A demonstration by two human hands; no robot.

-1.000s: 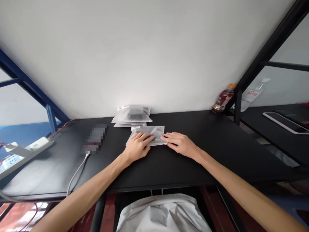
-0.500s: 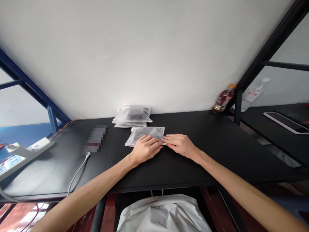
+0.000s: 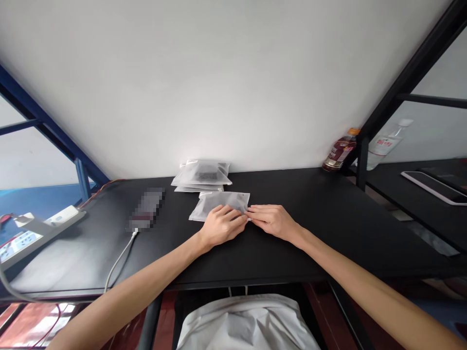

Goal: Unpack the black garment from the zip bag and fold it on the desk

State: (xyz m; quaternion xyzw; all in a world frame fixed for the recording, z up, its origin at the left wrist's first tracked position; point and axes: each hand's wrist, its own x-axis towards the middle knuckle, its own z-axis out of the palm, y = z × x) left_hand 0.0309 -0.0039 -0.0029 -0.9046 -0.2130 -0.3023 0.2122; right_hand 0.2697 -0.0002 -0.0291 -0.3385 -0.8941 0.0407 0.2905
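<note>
A frosted, see-through zip bag point(image 3: 207, 204) lies flat on the black table point(image 3: 292, 194), its zip edge facing me. Over its right half rests my left hand point(image 3: 223, 225), fingers together and closed on the near edge. My right hand point(image 3: 272, 220) pinches the bag's near right corner, where the small slider sits, mostly hidden by the fingertips. The fingertips of both hands nearly meet there. Just behind, close to the wall, is a stack of similar frosted bags point(image 3: 204, 174) with something dark inside the top one.
On the left lie a blurred-out phone point(image 3: 146, 209) with a white cable point(image 3: 118, 260) and a white power strip point(image 3: 44, 233). A dark drink bottle point(image 3: 340, 151) leans at the back right, beside a black frame post point(image 3: 362, 163). Beyond it stands a clear bottle point(image 3: 385, 145).
The view has shifted slightly. Both hands stay at the bag's near right corner, with only a very small movement of the fingers.
</note>
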